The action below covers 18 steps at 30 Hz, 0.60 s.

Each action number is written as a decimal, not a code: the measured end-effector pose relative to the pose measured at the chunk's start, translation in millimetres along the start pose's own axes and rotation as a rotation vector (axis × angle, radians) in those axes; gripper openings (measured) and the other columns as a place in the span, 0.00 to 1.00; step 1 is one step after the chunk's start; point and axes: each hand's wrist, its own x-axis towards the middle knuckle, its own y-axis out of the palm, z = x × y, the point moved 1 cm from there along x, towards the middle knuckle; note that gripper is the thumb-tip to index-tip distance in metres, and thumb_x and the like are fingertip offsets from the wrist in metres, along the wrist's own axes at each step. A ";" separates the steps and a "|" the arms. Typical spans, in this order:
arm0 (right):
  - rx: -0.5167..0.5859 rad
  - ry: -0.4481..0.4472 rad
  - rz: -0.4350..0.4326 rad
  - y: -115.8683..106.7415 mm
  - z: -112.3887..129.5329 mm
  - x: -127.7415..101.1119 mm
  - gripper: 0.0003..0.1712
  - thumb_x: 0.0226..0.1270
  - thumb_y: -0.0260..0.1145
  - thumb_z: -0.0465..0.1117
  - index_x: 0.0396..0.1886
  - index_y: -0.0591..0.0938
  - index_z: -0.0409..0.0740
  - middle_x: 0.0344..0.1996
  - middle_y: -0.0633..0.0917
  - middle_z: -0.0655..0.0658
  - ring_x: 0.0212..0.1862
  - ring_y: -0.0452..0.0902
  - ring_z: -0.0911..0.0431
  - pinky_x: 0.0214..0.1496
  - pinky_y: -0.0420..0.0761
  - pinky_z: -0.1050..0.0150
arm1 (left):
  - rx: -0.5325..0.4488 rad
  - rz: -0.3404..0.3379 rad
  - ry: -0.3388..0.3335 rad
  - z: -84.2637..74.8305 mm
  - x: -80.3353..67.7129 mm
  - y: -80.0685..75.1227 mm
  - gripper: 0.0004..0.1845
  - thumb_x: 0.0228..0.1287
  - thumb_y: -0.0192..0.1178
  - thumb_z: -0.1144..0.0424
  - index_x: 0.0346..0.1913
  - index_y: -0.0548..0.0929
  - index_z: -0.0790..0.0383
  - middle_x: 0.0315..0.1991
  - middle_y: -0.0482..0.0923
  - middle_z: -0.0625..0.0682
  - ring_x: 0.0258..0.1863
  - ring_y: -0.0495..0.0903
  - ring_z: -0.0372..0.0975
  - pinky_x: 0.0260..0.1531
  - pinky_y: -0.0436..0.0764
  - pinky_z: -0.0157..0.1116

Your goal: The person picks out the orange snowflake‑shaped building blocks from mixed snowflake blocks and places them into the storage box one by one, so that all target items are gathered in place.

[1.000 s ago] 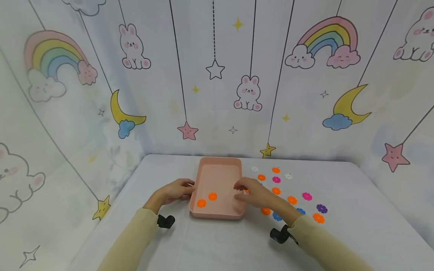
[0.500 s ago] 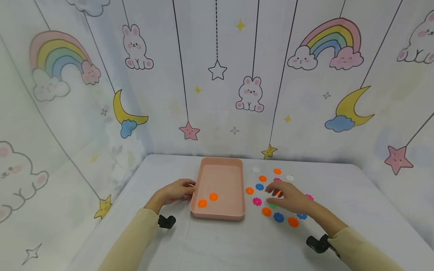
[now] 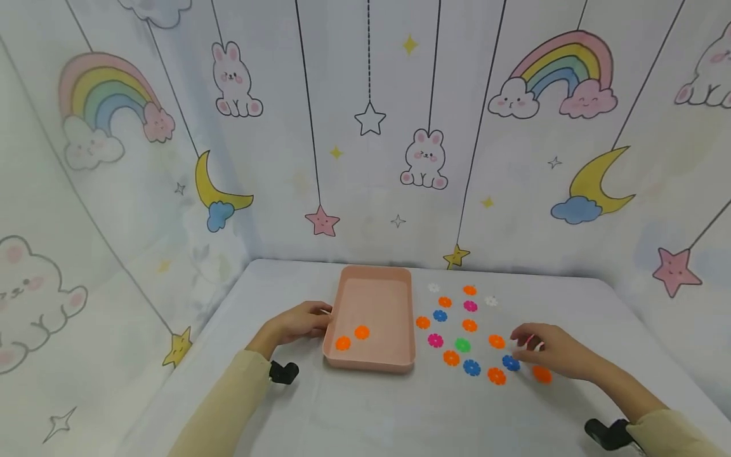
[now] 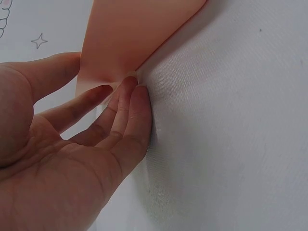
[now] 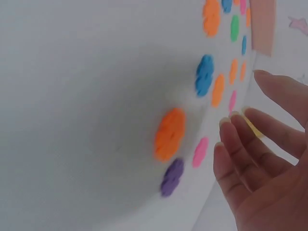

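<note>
Right hand point(image 3: 553, 353) had swung from the pink tray point(image 3: 372, 362) out over the orange flower chip point(image 3: 541, 374), fingers loose, gripping nothing. I saw left hand point(image 3: 297, 322) unchanged, flat fingers pressing the tray wall; another pick looked due.

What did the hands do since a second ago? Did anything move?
The right hand left the pink tray and moved right, over the colored flower pieces on the table; its fingers are open and hold nothing. The left hand stayed against the tray's left side. The two orange flowers in the tray did not move.
</note>
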 end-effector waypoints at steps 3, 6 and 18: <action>-0.012 0.020 0.014 -5.5 -13.4 -10.1 0.20 0.67 0.73 0.45 0.51 0.82 0.36 0.37 0.81 0.50 0.37 0.75 0.64 0.38 0.82 0.69 | 0.009 -0.003 0.000 -0.6 -1.0 -0.4 0.26 0.76 0.58 0.61 0.70 0.70 0.71 0.59 0.77 0.61 0.50 0.82 0.44 0.59 0.81 0.46; -0.006 0.016 0.043 -9.2 -25.0 -20.1 0.18 0.67 0.73 0.43 0.50 0.82 0.36 0.36 0.81 0.50 0.36 0.74 0.65 0.37 0.81 0.69 | 0.019 -0.003 -0.003 -1.6 0.1 0.4 0.26 0.76 0.58 0.61 0.70 0.70 0.71 0.60 0.77 0.60 0.50 0.81 0.44 0.60 0.80 0.46; 0.075 0.020 0.151 -12.3 -38.0 -30.8 0.14 0.66 0.72 0.37 0.47 0.82 0.36 0.35 0.82 0.50 0.35 0.74 0.63 0.36 0.78 0.69 | -0.001 0.014 -0.013 2.3 3.6 -2.9 0.26 0.77 0.58 0.60 0.70 0.71 0.70 0.62 0.76 0.62 0.53 0.81 0.46 0.61 0.80 0.46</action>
